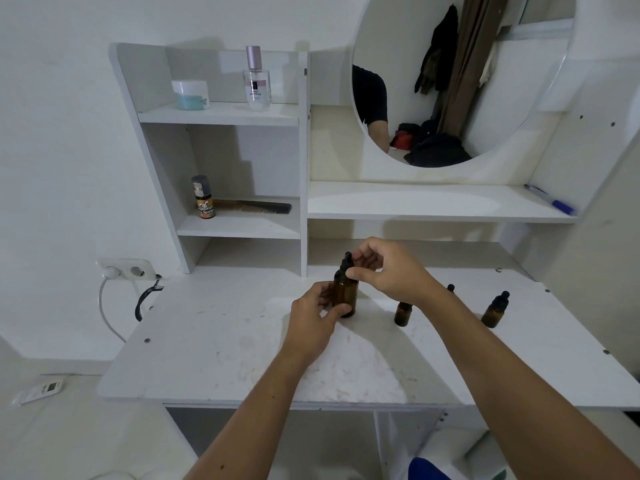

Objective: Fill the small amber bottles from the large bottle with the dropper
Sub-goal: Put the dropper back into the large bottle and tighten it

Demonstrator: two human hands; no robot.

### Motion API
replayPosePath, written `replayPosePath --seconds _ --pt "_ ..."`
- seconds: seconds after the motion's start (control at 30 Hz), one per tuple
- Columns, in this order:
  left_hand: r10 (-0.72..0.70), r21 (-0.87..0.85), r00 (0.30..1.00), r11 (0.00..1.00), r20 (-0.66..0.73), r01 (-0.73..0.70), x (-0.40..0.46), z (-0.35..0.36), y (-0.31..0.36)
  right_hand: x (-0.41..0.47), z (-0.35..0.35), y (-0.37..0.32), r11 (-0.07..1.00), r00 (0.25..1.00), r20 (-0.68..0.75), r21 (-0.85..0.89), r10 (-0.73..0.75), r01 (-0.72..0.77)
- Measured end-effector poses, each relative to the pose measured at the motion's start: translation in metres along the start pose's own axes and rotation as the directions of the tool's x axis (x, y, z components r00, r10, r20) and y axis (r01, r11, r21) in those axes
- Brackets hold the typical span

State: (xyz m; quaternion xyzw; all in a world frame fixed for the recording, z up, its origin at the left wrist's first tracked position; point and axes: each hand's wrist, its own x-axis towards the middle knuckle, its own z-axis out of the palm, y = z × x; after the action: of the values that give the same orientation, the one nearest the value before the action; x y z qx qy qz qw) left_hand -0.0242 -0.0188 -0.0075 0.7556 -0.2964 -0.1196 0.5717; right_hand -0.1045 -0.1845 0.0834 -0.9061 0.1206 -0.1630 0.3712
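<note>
Two hands on the large bottle (344, 294), uncapping.
Left hand (317, 320) grips the body; right hand (384, 271) pinches the dropper cap (347, 265) — twist gently, keep it upright.

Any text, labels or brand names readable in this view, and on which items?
Perfume bottle, top shelf: dark print, too blurred to read.
Small labelled bottle beside the comb: colourful label, lettering unreadable.
Large amber bottle and small amber bottles: no labels seen.
</note>
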Motion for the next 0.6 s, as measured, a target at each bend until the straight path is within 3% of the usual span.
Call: replayPosePath --seconds 0.23,0.6 --pt "-0.002 0.017 1.000 1.000 0.000 0.002 0.000 0.001 0.001 -0.002 -0.002 0.001 1.000 0.998 0.053 0.008 -0.031 0.031" --pt "0.017 0.055 0.999 0.998 -0.036 -0.015 0.000 0.003 0.000 0.000 0.014 0.002 0.998 0.995 -0.089 -0.047 -0.051 0.047"
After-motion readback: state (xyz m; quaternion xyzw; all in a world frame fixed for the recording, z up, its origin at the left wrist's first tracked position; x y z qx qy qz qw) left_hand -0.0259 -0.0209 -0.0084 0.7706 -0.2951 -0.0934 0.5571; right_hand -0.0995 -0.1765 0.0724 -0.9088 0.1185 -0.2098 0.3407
